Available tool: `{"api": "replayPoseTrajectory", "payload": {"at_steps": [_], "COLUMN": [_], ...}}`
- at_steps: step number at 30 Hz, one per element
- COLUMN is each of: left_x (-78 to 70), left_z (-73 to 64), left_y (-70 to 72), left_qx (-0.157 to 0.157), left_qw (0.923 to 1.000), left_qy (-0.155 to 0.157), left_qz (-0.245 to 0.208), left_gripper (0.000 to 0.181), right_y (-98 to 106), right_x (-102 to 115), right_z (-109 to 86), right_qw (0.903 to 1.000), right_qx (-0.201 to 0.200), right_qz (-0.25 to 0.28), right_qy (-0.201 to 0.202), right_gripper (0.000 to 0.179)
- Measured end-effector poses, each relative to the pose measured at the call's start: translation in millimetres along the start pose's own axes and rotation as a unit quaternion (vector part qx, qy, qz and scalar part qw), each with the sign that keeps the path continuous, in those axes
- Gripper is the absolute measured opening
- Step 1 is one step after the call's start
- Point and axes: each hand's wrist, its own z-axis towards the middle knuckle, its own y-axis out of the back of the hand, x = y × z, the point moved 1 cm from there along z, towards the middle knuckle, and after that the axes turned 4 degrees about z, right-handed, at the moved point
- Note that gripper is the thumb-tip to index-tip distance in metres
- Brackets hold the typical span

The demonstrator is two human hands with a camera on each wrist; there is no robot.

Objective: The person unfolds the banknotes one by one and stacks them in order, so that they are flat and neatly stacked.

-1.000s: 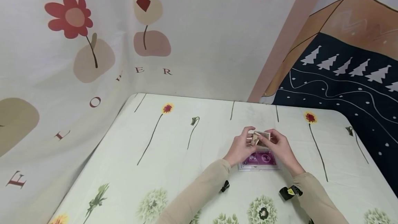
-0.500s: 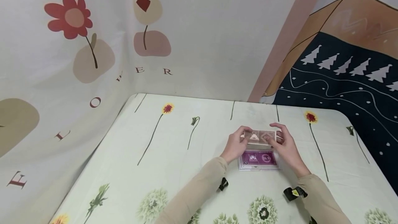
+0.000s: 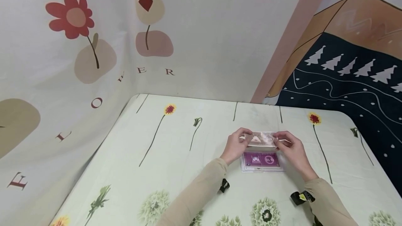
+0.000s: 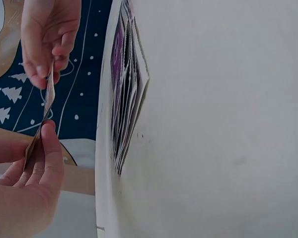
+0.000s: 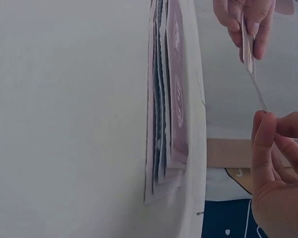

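Note:
A pinkish-brown play banknote (image 3: pixel 260 139) is stretched between the two hands, raised above the table. My left hand (image 3: pixel 235 146) pinches its left end between thumb and fingers. At the other end, the thumb and fingers of my right hand (image 3: pixel 294 152) pinch its edge. Just below it on the table lies a stack of play banknotes (image 3: pixel 262 159) with a purple one on top. Seen edge-on in the left wrist view, the stack (image 4: pixel 126 94) has uneven, slightly fanned layers. The held note (image 5: pixel 248 52) looks thin in the right wrist view; whether it is one sheet, I cannot tell.
A pale flower-printed cloth (image 3: pixel 176 170) covers the table. Behind it hangs a light curtain (image 3: pixel 204 37) with flowers and letters, and a dark tree-patterned cloth (image 3: pixel 345 79) hangs at the right. Black straps sit at both wrists, beside beige sleeves (image 3: pixel 201 191).
One second ago the hands were close together over a folded-looking brown note. They have moved apart, and the note now lies spread between them. The purple-topped stack has stayed put.

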Motion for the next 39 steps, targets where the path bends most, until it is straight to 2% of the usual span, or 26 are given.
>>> {"api": "replayPoseTrajectory", "payload": {"at_steps": [5,14,19,23,30,39], "left_x": [-1.9,-1.8,-1.9,-2.3,-2.9,-2.1], "left_z": [-0.9,0.5,1.2,0.9,-1.0,-7.0], "left_y": [2.5,3.4,4.7,6.1,8.2,9.1], "left_qx": [0.007,0.013,0.017,0.025,0.035,0.063], "left_qw": [0.9999,0.9993,0.9980,0.9969,0.9938,0.9863], "left_qy": [0.009,0.015,0.004,0.012,0.019,0.031], "left_qz": [-0.002,0.032,0.061,0.074,0.104,0.149], "left_gripper": [0.019,0.024,0.022,0.019,0.016,0.014], "right_y": [4,11,18,23,26,25], "right_x": [-5,-10,-13,-15,-16,-21], "right_z": [-1.5,0.4,5.8,6.9,0.1,-6.2], "right_qw": [1.0000,0.9992,0.9979,0.9951,0.9912,0.9882], "right_qx": [0.005,0.038,0.058,0.080,0.116,0.139], "right_qz": [0.006,0.005,-0.005,-0.005,-0.012,-0.009], "right_qy": [-0.001,0.007,-0.031,-0.058,-0.062,-0.064], "right_gripper": [0.021,0.022,0.023,0.025,0.025,0.024]}}
